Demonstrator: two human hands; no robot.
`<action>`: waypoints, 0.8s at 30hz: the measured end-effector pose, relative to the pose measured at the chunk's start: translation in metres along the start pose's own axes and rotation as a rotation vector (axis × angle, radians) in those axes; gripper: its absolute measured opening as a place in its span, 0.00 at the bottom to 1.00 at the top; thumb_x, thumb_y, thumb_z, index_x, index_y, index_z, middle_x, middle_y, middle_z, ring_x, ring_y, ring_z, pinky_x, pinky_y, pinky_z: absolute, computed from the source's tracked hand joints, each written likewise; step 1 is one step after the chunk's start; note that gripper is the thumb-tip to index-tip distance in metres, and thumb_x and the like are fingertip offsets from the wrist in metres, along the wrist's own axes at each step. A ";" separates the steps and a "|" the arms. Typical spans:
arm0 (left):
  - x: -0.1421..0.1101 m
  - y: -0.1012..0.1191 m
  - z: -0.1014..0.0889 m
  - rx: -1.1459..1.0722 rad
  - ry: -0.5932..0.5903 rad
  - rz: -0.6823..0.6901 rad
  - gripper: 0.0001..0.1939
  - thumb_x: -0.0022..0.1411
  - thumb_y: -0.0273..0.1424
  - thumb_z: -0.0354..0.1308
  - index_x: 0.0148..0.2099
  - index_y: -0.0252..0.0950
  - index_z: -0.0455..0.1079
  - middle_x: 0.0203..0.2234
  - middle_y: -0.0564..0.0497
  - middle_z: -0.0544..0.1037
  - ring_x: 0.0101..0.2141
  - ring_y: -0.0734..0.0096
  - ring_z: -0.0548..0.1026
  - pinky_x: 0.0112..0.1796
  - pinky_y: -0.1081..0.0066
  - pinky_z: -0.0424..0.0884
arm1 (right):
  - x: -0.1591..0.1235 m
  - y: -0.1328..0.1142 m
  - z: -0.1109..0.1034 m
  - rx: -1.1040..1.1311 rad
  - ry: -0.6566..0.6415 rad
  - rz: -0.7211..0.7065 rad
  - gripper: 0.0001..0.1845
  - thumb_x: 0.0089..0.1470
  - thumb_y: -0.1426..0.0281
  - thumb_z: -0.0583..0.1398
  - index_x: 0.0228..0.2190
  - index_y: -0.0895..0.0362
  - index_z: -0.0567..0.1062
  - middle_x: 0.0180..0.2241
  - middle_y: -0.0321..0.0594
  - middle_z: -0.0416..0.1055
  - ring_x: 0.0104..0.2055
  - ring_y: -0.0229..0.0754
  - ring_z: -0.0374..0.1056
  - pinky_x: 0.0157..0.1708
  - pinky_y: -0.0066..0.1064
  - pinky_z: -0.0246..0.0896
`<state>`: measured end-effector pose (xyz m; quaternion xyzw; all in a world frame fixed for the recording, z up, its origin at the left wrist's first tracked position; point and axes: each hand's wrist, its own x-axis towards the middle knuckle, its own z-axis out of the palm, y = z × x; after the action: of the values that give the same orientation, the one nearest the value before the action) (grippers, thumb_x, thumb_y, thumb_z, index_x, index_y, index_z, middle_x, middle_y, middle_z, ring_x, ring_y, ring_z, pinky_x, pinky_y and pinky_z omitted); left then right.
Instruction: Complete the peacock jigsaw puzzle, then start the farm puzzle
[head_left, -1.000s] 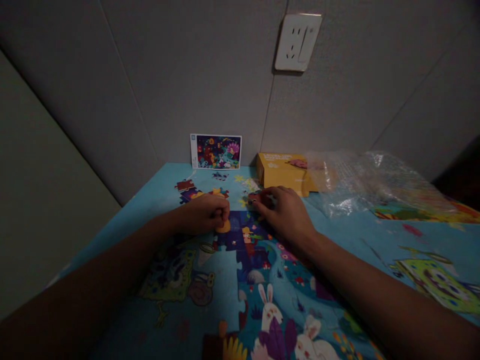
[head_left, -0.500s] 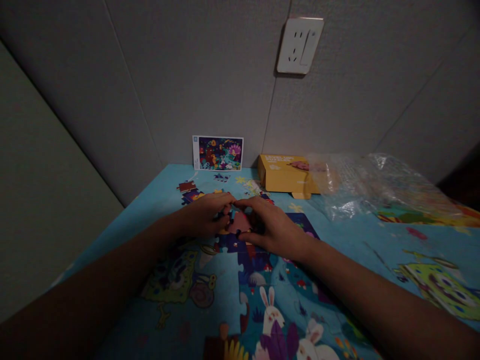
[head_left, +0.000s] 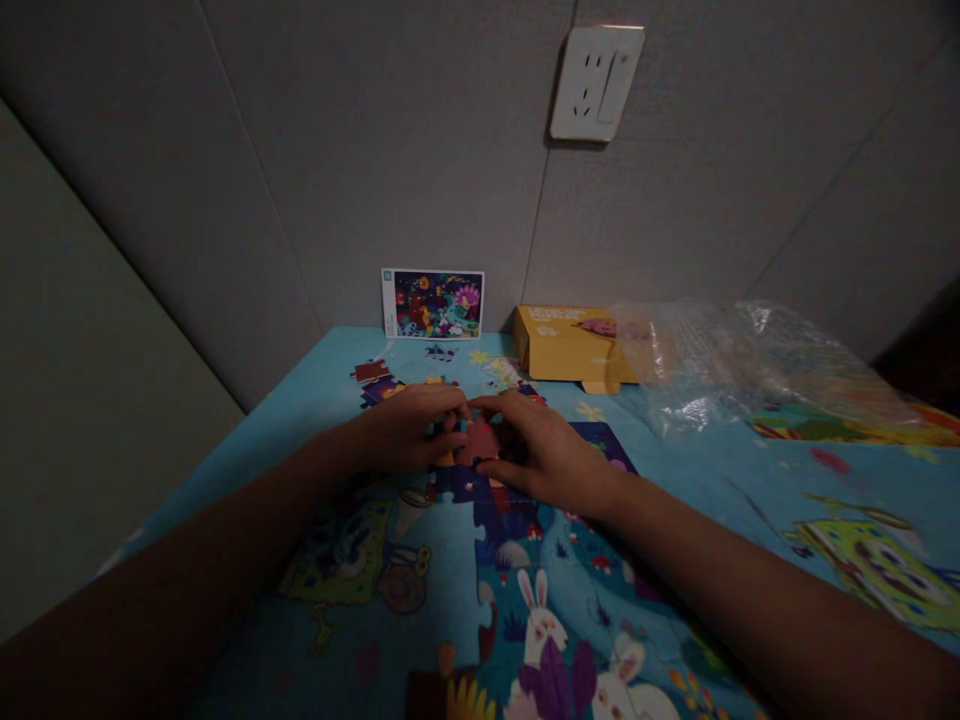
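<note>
A jigsaw puzzle piece with pink on it (head_left: 477,446) lies between my two hands, over the upper part of the partly joined jigsaw puzzle (head_left: 585,550). My left hand (head_left: 420,425) has its fingers curled and its thumb near the index finger, at the piece's left edge. Curved around the piece from the right is my right hand (head_left: 551,450), index finger at the far side and thumb at the near side. The fingertips of both hands almost meet. My fingers hide part of the piece and the puzzle under it. White rabbits show on the joined section nearest me.
Loose puzzle pieces (head_left: 372,371) lie beyond my left hand. A picture card of the puzzle (head_left: 435,305) leans on the wall. To its right are a yellow puzzle box (head_left: 566,345) and a clear plastic bag (head_left: 697,365). A wall socket (head_left: 598,83) is above the blue patterned cloth (head_left: 690,490).
The view has shifted slightly. Both hands stay at the same spot around the pink puzzle piece, with only small finger movements.
</note>
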<state>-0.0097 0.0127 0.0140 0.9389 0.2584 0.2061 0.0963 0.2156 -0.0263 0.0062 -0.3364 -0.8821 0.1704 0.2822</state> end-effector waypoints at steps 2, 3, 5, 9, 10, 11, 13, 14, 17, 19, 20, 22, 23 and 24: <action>0.000 0.000 0.000 -0.005 -0.005 -0.012 0.09 0.61 0.33 0.54 0.41 0.33 0.68 0.29 0.50 0.72 0.31 0.68 0.71 0.34 0.70 0.63 | 0.000 -0.001 0.000 -0.006 -0.009 0.012 0.31 0.51 0.70 0.65 0.55 0.59 0.63 0.46 0.48 0.69 0.43 0.45 0.66 0.42 0.37 0.61; 0.000 0.001 0.000 -0.006 -0.006 -0.015 0.09 0.61 0.33 0.54 0.41 0.33 0.68 0.29 0.50 0.72 0.31 0.68 0.71 0.35 0.70 0.64 | 0.000 -0.001 -0.001 -0.008 -0.014 0.021 0.31 0.51 0.70 0.65 0.55 0.59 0.64 0.45 0.48 0.70 0.43 0.45 0.67 0.42 0.37 0.61; 0.000 0.002 -0.001 -0.009 -0.007 -0.021 0.08 0.61 0.33 0.55 0.41 0.34 0.68 0.29 0.50 0.73 0.31 0.68 0.71 0.35 0.70 0.64 | 0.001 -0.003 -0.002 -0.007 -0.025 0.045 0.31 0.51 0.69 0.65 0.56 0.60 0.64 0.44 0.47 0.71 0.41 0.45 0.67 0.41 0.36 0.61; 0.000 0.002 -0.001 -0.015 -0.014 -0.033 0.08 0.60 0.32 0.55 0.40 0.34 0.67 0.30 0.51 0.74 0.31 0.69 0.72 0.35 0.70 0.64 | 0.001 -0.006 -0.003 0.006 -0.040 0.084 0.32 0.51 0.70 0.65 0.56 0.60 0.64 0.42 0.46 0.72 0.40 0.44 0.68 0.40 0.36 0.61; 0.000 0.002 -0.001 -0.018 -0.015 -0.033 0.08 0.60 0.32 0.55 0.40 0.34 0.67 0.30 0.51 0.74 0.31 0.69 0.72 0.35 0.70 0.63 | 0.001 -0.006 -0.003 0.009 -0.044 0.089 0.32 0.51 0.70 0.64 0.56 0.60 0.64 0.42 0.46 0.72 0.39 0.44 0.67 0.40 0.36 0.61; 0.000 0.001 -0.001 -0.019 -0.014 -0.032 0.08 0.61 0.32 0.55 0.40 0.34 0.67 0.30 0.50 0.74 0.31 0.69 0.72 0.34 0.70 0.63 | 0.002 -0.007 -0.004 0.011 -0.046 0.093 0.31 0.51 0.70 0.64 0.56 0.60 0.64 0.41 0.46 0.73 0.39 0.44 0.67 0.39 0.36 0.60; -0.001 0.001 -0.001 -0.025 -0.009 -0.028 0.08 0.61 0.33 0.55 0.40 0.34 0.67 0.29 0.51 0.74 0.30 0.69 0.72 0.34 0.71 0.63 | 0.002 -0.007 -0.004 0.012 -0.051 0.097 0.30 0.52 0.70 0.64 0.55 0.60 0.65 0.40 0.45 0.73 0.38 0.44 0.67 0.39 0.35 0.60; -0.001 0.001 -0.001 -0.033 -0.006 -0.024 0.08 0.61 0.33 0.54 0.39 0.34 0.67 0.29 0.51 0.74 0.30 0.70 0.71 0.33 0.71 0.63 | 0.002 -0.007 -0.004 0.010 -0.052 0.096 0.29 0.52 0.70 0.64 0.55 0.60 0.66 0.40 0.45 0.73 0.38 0.43 0.67 0.38 0.35 0.60; -0.001 0.001 -0.001 -0.052 -0.007 -0.025 0.08 0.61 0.34 0.54 0.38 0.34 0.66 0.26 0.53 0.72 0.27 0.72 0.69 0.31 0.72 0.62 | 0.002 -0.007 -0.003 -0.008 -0.057 0.088 0.26 0.53 0.69 0.63 0.53 0.60 0.68 0.39 0.45 0.73 0.37 0.43 0.67 0.37 0.34 0.59; 0.000 0.002 -0.001 -0.051 -0.011 -0.037 0.08 0.60 0.35 0.54 0.38 0.35 0.66 0.25 0.53 0.71 0.26 0.72 0.68 0.30 0.73 0.61 | 0.001 -0.007 -0.003 -0.017 -0.061 0.088 0.25 0.53 0.69 0.63 0.52 0.60 0.68 0.40 0.45 0.73 0.36 0.42 0.67 0.36 0.34 0.59; 0.000 0.002 -0.002 -0.047 -0.015 -0.044 0.08 0.61 0.35 0.54 0.37 0.35 0.66 0.25 0.53 0.71 0.26 0.72 0.68 0.30 0.73 0.60 | 0.001 -0.007 -0.003 -0.018 -0.063 0.090 0.25 0.53 0.69 0.63 0.52 0.60 0.68 0.40 0.45 0.73 0.36 0.42 0.67 0.36 0.34 0.59; 0.001 0.003 -0.002 -0.046 -0.032 -0.045 0.08 0.62 0.34 0.51 0.37 0.35 0.66 0.24 0.53 0.70 0.26 0.72 0.68 0.30 0.73 0.59 | 0.001 -0.007 -0.003 -0.014 -0.068 0.098 0.25 0.52 0.69 0.64 0.52 0.59 0.69 0.39 0.44 0.73 0.36 0.42 0.67 0.36 0.33 0.58; 0.001 0.003 -0.002 -0.050 -0.041 -0.040 0.08 0.63 0.33 0.50 0.36 0.35 0.66 0.24 0.53 0.70 0.26 0.72 0.67 0.30 0.73 0.59 | 0.001 -0.007 -0.003 -0.011 -0.071 0.103 0.25 0.52 0.69 0.64 0.52 0.59 0.69 0.39 0.44 0.73 0.36 0.42 0.67 0.36 0.33 0.58; 0.001 0.003 -0.002 -0.055 -0.049 -0.033 0.09 0.64 0.33 0.48 0.35 0.35 0.66 0.23 0.53 0.70 0.26 0.72 0.67 0.30 0.72 0.59 | 0.001 -0.007 -0.003 -0.009 -0.073 0.106 0.25 0.52 0.70 0.64 0.52 0.59 0.69 0.38 0.44 0.73 0.36 0.42 0.67 0.36 0.33 0.58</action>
<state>-0.0082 0.0109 0.0177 0.9363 0.2655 0.1883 0.1319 0.2131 -0.0304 0.0130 -0.3777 -0.8735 0.1934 0.2387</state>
